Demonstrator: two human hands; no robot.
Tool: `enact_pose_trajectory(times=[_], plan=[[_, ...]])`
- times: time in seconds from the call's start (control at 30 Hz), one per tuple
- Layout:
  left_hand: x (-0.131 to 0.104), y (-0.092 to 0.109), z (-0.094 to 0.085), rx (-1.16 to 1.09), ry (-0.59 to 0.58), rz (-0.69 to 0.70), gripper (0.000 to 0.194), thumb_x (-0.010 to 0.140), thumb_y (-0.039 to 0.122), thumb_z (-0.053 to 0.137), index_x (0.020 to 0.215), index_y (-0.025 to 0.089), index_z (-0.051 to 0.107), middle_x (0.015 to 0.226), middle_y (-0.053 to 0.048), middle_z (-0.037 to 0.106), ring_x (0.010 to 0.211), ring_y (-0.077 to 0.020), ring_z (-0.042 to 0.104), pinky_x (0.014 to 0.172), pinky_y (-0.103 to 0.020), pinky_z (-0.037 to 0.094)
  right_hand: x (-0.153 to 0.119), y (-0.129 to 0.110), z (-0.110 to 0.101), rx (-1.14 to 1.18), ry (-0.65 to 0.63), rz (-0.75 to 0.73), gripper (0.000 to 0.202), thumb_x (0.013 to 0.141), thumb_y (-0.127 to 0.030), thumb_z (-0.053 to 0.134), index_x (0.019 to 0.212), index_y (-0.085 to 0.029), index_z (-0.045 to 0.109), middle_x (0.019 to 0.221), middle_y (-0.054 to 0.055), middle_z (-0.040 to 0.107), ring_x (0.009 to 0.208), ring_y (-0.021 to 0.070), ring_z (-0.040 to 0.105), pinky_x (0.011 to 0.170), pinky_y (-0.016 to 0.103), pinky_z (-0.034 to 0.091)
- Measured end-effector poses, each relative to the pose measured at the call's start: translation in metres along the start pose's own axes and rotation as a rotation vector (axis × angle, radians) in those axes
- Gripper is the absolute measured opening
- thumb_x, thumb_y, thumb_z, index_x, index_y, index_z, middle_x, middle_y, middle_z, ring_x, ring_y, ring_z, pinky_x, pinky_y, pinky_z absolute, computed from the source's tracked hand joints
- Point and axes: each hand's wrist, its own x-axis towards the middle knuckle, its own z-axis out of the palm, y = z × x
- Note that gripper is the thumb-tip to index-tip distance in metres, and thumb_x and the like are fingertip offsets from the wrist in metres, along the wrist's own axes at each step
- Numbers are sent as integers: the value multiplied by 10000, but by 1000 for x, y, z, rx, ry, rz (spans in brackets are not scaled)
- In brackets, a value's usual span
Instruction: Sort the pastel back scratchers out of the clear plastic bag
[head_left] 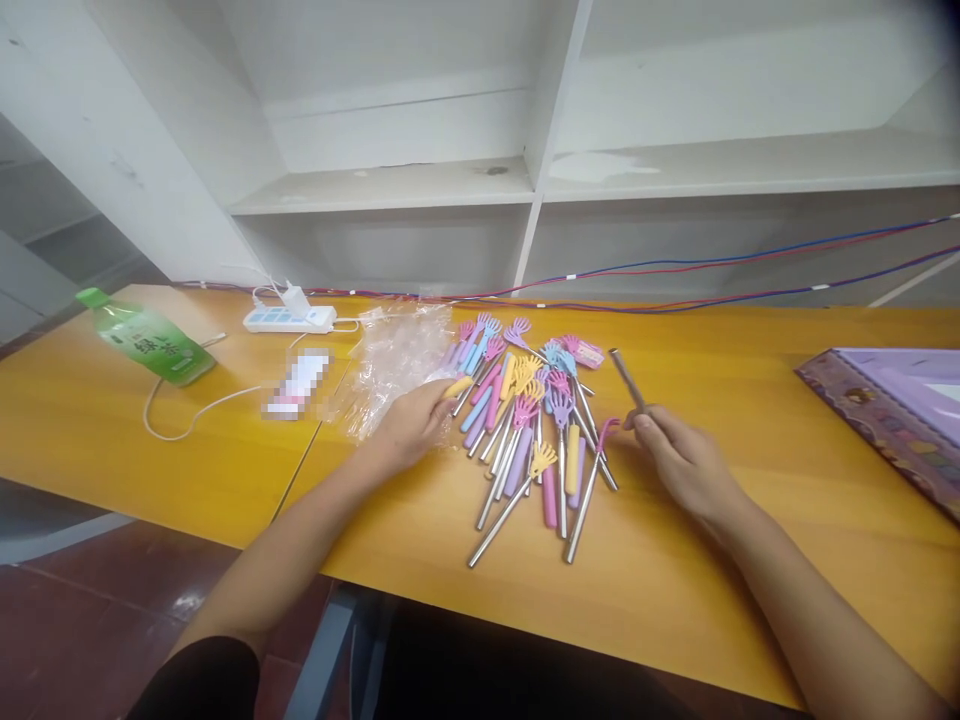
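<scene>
A pile of small hand-shaped scratchers with metal rods and pink, purple, blue and yellow handles lies on the wooden table [420, 520]. At the left side of the pile, my left hand [411, 425] is closed on a yellow handle [457, 387]. Right of the pile, my right hand [686, 460] holds a metal rod [627, 378] between thumb and fingers, its free end pointing up and to the left. A yellow scratcher [543, 460] and a pink one [606, 432] lie at the pile's near side, their rods towards the front edge.
Crumpled clear plastic bags [397, 360] lie left of the pile. Further left are a power strip [291, 319], a white cable, a blurred flat item [298, 384] and a green bottle [154, 340] on its side. A purple box [885, 410] stands at the right; shelves [405, 190] rise behind.
</scene>
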Motion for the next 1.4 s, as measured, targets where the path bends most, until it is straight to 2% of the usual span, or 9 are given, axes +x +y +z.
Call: enact_pose_trajectory(times=[0.07,0.17,0.27,0.4,0.5,0.63,0.83,1.07,1.4], plan=[[0,0,2,23,-23,16,395,1128,398,353,1376,230,610,1080,-56,712,952,-207,676,834,-317,517,2,-8,2,-29,-97,-23,412,1073,-555,428,984,-254,694,987,58,751,912,252,696,802,359,510],[0,1,5,80,-62,81,383,1126,398,356,1296,200,636,1054,-72,685,926,-212,649,811,-323,505,3,-16,5,-59,-176,-60,423,1079,-557,413,998,-256,699,1005,56,769,915,253,713,792,354,526],[-1,1,7,101,-61,105,346,1121,374,375,1241,194,644,1047,-73,658,910,-208,630,795,-323,496,3,-16,3,-83,-178,-85,419,1088,-542,403,1009,-258,700,995,56,778,900,257,720,774,360,537],[-2,4,8,100,-56,119,353,1119,360,384,1351,233,618,1061,-63,598,888,-198,615,795,-325,504,3,-10,0,-163,-199,-123,396,1092,-522,419,1013,-279,721,1050,37,793,894,256,739,770,370,549],[-3,7,8,94,-73,155,347,1117,332,384,1357,225,610,1079,-70,587,891,-199,617,794,-330,512,0,-13,2,-255,-181,-183,370,1091,-516,429,1051,-286,717,1121,40,792,921,263,753,758,368,551],[-6,11,11,56,-63,198,279,1110,299,406,1295,190,584,1101,-81,631,904,-204,635,805,-340,519,-7,-28,9,-333,-179,-244,345,1110,-465,382,1095,-265,663,971,41,783,773,235,737,661,344,522],[-9,14,13,106,-34,307,226,1108,265,415,1196,184,608,1032,-67,649,870,-193,630,749,-306,502,-10,-37,14,-228,-210,-348,264,1113,-395,412,1103,-260,639,923,33,761,747,204,724,669,323,535],[-8,16,10,90,45,394,252,1114,287,445,1250,203,640,1015,-58,670,850,-169,644,738,-278,506,-9,-34,13,-196,-244,-437,213,1105,-334,456,1150,-263,651,1020,43,772,848,206,739,754,341,566],[-10,23,8,102,53,425,266,1094,243,467,1283,171,640,1041,-87,681,911,-183,677,773,-301,558,-11,-37,9,-190,-279,-448,210,1101,-318,474,1169,-259,664,1032,52,779,836,199,739,737,335,564]])
